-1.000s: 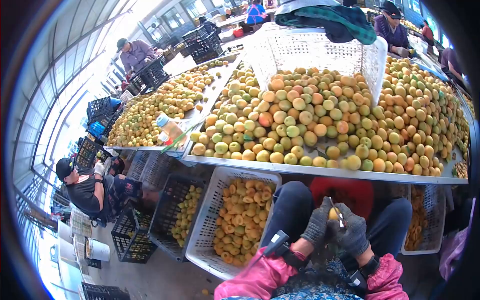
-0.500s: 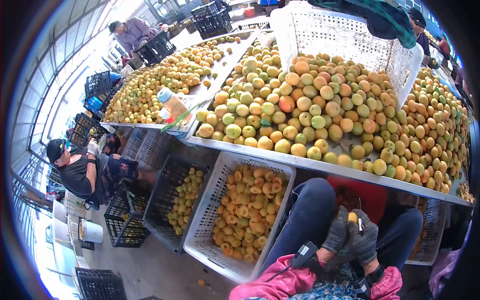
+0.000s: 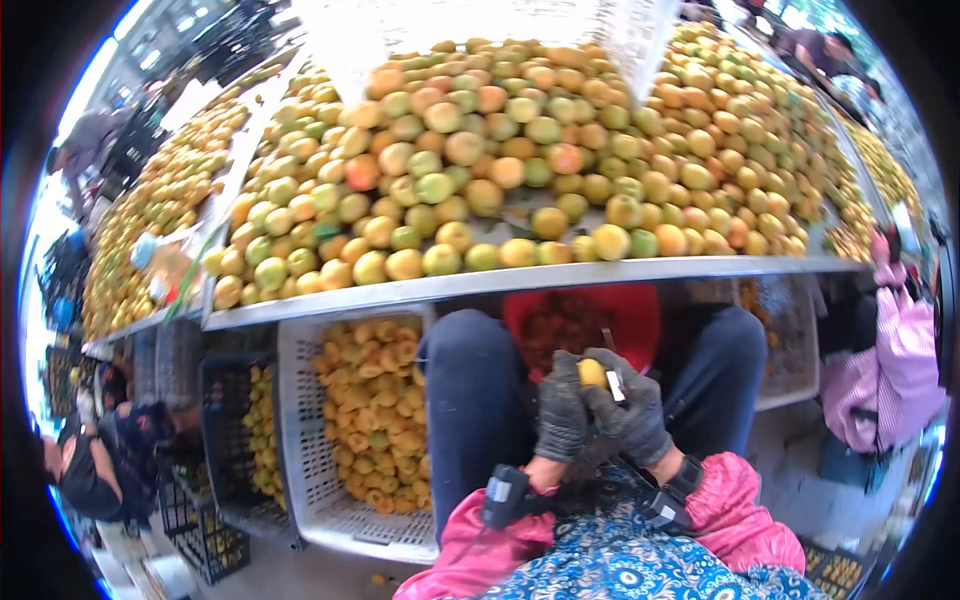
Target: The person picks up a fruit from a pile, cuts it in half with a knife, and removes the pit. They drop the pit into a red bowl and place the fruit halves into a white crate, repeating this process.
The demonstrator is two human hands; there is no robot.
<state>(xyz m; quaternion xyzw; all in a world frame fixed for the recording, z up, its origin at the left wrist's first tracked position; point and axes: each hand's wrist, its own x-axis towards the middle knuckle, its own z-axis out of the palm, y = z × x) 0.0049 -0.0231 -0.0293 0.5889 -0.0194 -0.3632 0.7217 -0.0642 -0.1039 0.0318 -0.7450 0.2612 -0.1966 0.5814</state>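
In a dark grey knit glove, my left hand (image 3: 563, 410) is closed round a yellow apricot (image 3: 592, 373). My right hand (image 3: 633, 405), gloved alike, grips a small knife (image 3: 614, 384) with a light handle, right beside the fruit. Both hands touch each other above my lap. Just beyond them, between my knees, a red basin (image 3: 640, 325) holds dark pieces that I cannot make out clearly. To the left of my leg stands a white crate (image 3: 307, 480) full of opened apricot halves (image 3: 375, 420).
A metal-edged table (image 3: 430, 289) heaped with apricots spans the front. A black crate (image 3: 222, 470) of greenish fruit stands left. People sit at far left (image 3: 95, 470) and at right, in a pink checked sleeve (image 3: 900, 340). A bottle (image 3: 160, 258) lies at the table's left.
The view has swung to the right, so table, crates and hands appear further left. The person at the right has come into view. Both hands keep their hold on the apricot and the knife.
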